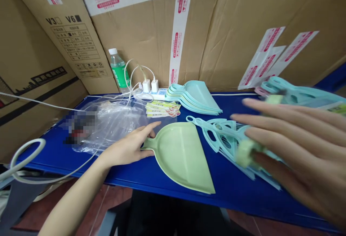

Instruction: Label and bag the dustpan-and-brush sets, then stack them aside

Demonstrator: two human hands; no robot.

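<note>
A light green dustpan (181,155) lies flat on the blue table (151,173). My left hand (129,146) rests beside its short handle, with thumb and forefinger around the handle's end. My right hand (297,149) is close to the camera, blurred, fingers stretched out and pointing left. A pale green handle (244,152) of a small brush shows between its fingers, above a pile of light blue brushes (216,135). How firmly the fingers hold that handle is unclear.
A stack of light blue dustpans (194,97) sits at the back, with more blue items (294,93) at right. Clear plastic bags (116,120), paper labels (162,109), a power strip with chargers (150,88), a water bottle (119,70) and cardboard boxes (229,30) surround them.
</note>
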